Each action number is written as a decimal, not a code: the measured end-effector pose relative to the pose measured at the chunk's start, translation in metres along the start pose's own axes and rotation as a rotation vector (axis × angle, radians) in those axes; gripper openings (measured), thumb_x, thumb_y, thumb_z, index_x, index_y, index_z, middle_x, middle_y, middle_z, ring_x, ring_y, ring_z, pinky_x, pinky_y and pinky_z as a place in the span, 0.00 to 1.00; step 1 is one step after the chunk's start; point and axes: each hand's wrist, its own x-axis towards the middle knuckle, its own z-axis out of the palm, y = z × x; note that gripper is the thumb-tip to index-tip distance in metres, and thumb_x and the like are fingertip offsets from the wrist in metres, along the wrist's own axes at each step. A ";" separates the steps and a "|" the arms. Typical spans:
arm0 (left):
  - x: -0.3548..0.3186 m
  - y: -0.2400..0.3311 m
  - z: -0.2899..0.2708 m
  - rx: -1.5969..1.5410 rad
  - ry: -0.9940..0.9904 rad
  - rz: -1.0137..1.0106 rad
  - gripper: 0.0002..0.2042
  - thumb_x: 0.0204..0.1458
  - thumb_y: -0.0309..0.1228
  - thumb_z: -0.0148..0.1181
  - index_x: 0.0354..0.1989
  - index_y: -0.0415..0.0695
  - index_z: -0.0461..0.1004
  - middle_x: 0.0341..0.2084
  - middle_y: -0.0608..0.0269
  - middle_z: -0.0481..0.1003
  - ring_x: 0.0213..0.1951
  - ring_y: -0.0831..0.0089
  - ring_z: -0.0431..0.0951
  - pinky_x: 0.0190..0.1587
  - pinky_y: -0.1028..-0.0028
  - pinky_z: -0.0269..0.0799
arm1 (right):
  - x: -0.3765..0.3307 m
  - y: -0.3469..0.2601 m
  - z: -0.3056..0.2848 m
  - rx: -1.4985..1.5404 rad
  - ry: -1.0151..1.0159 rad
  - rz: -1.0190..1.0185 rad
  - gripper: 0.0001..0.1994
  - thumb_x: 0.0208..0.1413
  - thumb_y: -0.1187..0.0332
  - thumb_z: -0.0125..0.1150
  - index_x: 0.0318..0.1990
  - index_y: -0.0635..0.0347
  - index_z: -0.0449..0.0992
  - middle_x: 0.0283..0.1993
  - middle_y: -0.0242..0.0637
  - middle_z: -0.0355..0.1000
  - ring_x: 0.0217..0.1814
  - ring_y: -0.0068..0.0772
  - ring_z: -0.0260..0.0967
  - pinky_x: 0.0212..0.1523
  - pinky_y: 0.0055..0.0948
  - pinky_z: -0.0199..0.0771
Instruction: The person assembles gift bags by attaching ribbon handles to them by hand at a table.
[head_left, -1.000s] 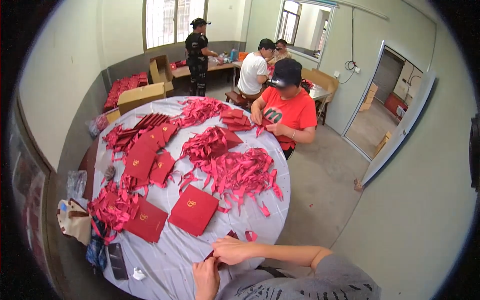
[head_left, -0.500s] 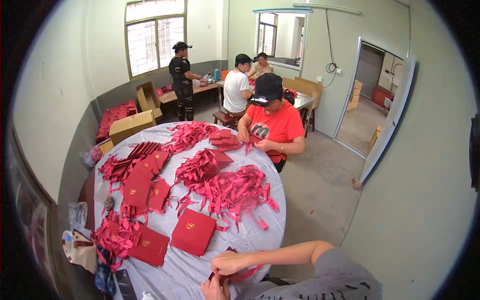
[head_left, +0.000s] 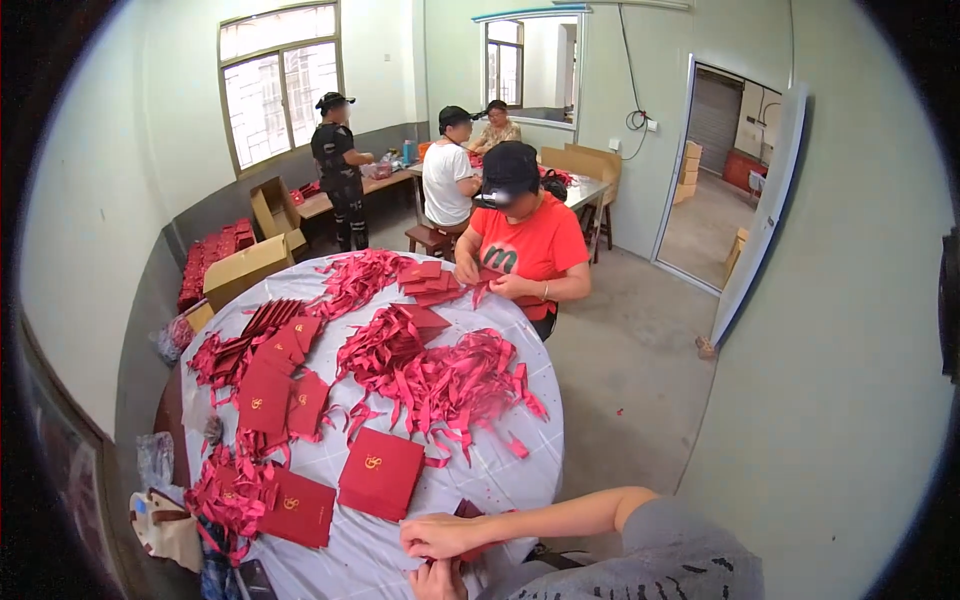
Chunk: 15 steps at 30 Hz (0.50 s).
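My right hand (head_left: 438, 536) reaches in from the right, its fingers bent down over a dark red paper piece (head_left: 470, 509) at the table's near edge. Just below it my left hand (head_left: 438, 580) has its fingers closed at the same piece, mostly cut off by the lower edge. My hands cover most of the piece, so its shape cannot be made out. A flat stack of red square paper pieces with a gold emblem (head_left: 381, 474) lies just beyond my hands. To its left is another red square piece (head_left: 299, 508).
Tangled red ribbons (head_left: 450, 385) are heaped mid-table on the white tablecloth (head_left: 500, 480). More red pieces (head_left: 265, 395) lie left. A co-worker in a red shirt (head_left: 530, 245) handles red pieces across the table. A phone (head_left: 256, 580) and cloth bag (head_left: 166, 527) are at the near left.
The view has shifted slightly. My right hand has moved a little left, its fingers now stretched further over the piece. The red ribbon trailing under my right forearm is now mostly hidden.
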 end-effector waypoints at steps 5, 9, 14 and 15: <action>-0.002 -0.003 0.005 0.016 0.022 0.028 0.10 0.48 0.25 0.54 0.41 0.42 0.73 0.34 0.56 0.75 0.37 0.58 0.73 0.38 0.62 0.65 | 0.015 0.002 0.003 0.036 0.119 -0.043 0.07 0.43 0.69 0.57 0.26 0.64 0.70 0.29 0.41 0.68 0.34 0.42 0.68 0.36 0.36 0.66; -0.004 -0.006 0.010 0.019 0.076 0.026 0.10 0.48 0.24 0.53 0.40 0.42 0.73 0.34 0.57 0.75 0.37 0.58 0.73 0.38 0.62 0.65 | 0.026 0.006 0.010 0.080 0.122 -0.029 0.07 0.43 0.69 0.57 0.25 0.64 0.70 0.29 0.42 0.68 0.34 0.42 0.68 0.36 0.36 0.66; -0.004 -0.004 0.011 0.035 0.059 0.020 0.09 0.47 0.24 0.54 0.38 0.42 0.73 0.34 0.58 0.75 0.35 0.58 0.73 0.38 0.62 0.65 | 0.038 0.004 0.011 0.126 0.165 -0.075 0.07 0.43 0.69 0.56 0.25 0.65 0.70 0.28 0.43 0.68 0.35 0.43 0.68 0.36 0.36 0.66; -0.003 -0.003 0.010 0.036 0.056 0.018 0.09 0.47 0.24 0.54 0.38 0.42 0.73 0.34 0.58 0.75 0.35 0.58 0.73 0.38 0.62 0.65 | 0.039 0.004 0.010 0.111 0.131 -0.075 0.07 0.45 0.69 0.56 0.26 0.65 0.70 0.29 0.43 0.68 0.36 0.43 0.68 0.37 0.37 0.66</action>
